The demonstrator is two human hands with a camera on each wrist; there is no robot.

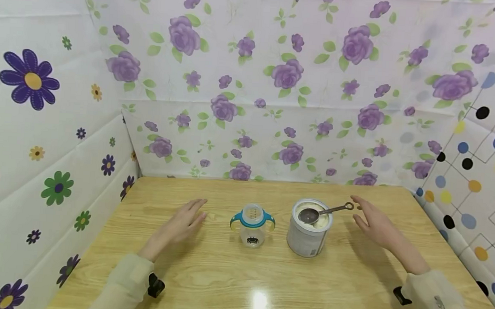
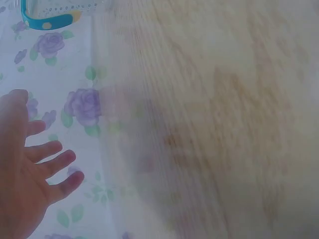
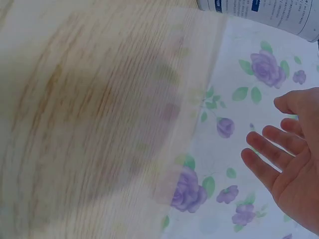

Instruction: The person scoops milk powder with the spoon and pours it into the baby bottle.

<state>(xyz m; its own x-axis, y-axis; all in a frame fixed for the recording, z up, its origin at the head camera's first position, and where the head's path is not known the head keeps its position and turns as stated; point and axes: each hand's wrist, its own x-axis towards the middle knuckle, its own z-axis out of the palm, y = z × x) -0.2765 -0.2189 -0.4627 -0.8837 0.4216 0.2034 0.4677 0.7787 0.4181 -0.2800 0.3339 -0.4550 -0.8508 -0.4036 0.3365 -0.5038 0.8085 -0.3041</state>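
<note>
A clear baby bottle (image 1: 252, 234) with a blue collar and two side handles stands uncapped on the wooden table. To its right is an open milk powder can (image 1: 306, 241) with pale powder inside. A grey measuring spoon (image 1: 309, 216) lies across the can's mouth, its ringed handle pointing right. My left hand (image 1: 181, 223) is held left of the bottle, fingers extended and holding nothing. On the other side, my right hand (image 1: 373, 222) is spread close to the spoon's handle end, also holding nothing. The right wrist view shows its loosely spread fingers (image 3: 276, 154) below the can.
The wooden table (image 1: 222, 285) reaches back to a wall cloth (image 1: 252, 79) printed with purple roses. Patterned cloths also hang along the left and right sides. Black wrist straps (image 1: 156, 286) show at both sleeves.
</note>
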